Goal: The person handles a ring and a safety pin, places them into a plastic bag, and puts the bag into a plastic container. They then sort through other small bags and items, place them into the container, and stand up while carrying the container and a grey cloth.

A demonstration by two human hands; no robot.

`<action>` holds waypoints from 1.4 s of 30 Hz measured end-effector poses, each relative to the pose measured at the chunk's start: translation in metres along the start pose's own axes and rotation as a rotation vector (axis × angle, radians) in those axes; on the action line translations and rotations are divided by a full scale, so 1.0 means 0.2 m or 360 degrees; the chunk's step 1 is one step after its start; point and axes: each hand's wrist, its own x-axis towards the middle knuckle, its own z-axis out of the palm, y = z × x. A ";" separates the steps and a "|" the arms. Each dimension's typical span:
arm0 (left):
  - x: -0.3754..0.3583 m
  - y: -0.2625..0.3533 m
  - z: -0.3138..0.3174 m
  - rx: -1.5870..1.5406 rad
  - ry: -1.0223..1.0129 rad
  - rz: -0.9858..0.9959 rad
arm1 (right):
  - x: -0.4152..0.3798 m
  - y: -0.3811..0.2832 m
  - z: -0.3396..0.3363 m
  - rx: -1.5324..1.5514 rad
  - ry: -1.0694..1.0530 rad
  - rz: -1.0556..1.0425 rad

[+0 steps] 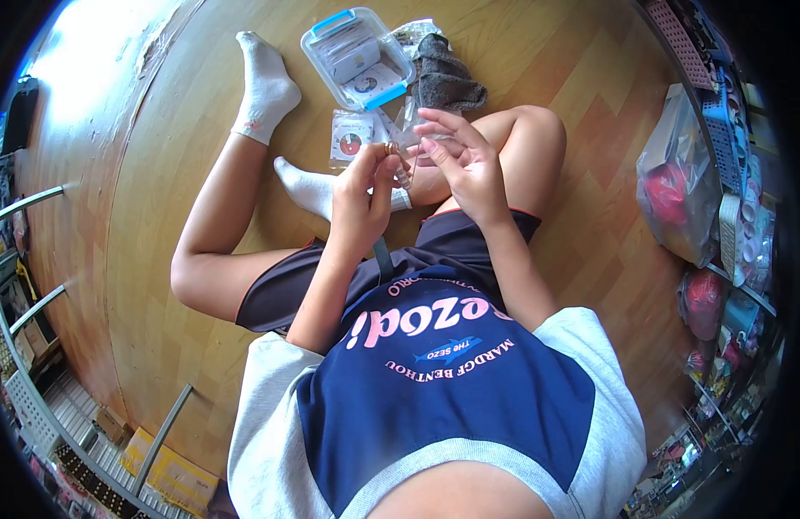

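Note:
My left hand (pixel 365 186) is closed, its thumb and forefinger pinching a small string of beads (pixel 403 177) with brownish and pale parts. My right hand (pixel 467 169) is just beside it, with the upper fingers stretched out. A thin dark thread (pixel 416 164) runs down from its thumb, which seems to pinch it against a finger behind. Beyond my hands stands a clear plastic box (pixel 310 54) with blue clips, holding printed cards. Several flat packets with printed round charts (pixel 349 138) lie on the floor in front of the box, partly behind my hands.
A dark grey cloth (pixel 448 73) lies right of the box, near some clear plastic wrapping (pixel 415 33). At the right stand a plastic bag (pixel 677 177) with something red inside and packed shelves. On the left are curved metal rails (pixel 162 441) and a yellow cardboard box (pixel 171 471). My legs are bent on the wooden floor (pixel 149 285).

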 end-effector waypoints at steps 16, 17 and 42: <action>0.00 0.03 0.01 0.0100 0.0085 0.0212 | 0.00 0.02 -0.01 -0.0004 -0.0019 0.0066; 0.00 0.03 0.01 0.0102 0.0085 0.0212 | 0.00 0.02 -0.01 0.0088 -0.0021 0.0117; 0.02 0.05 0.01 0.0092 0.0026 0.0328 | 0.02 0.02 -0.03 0.0286 -0.0073 0.0241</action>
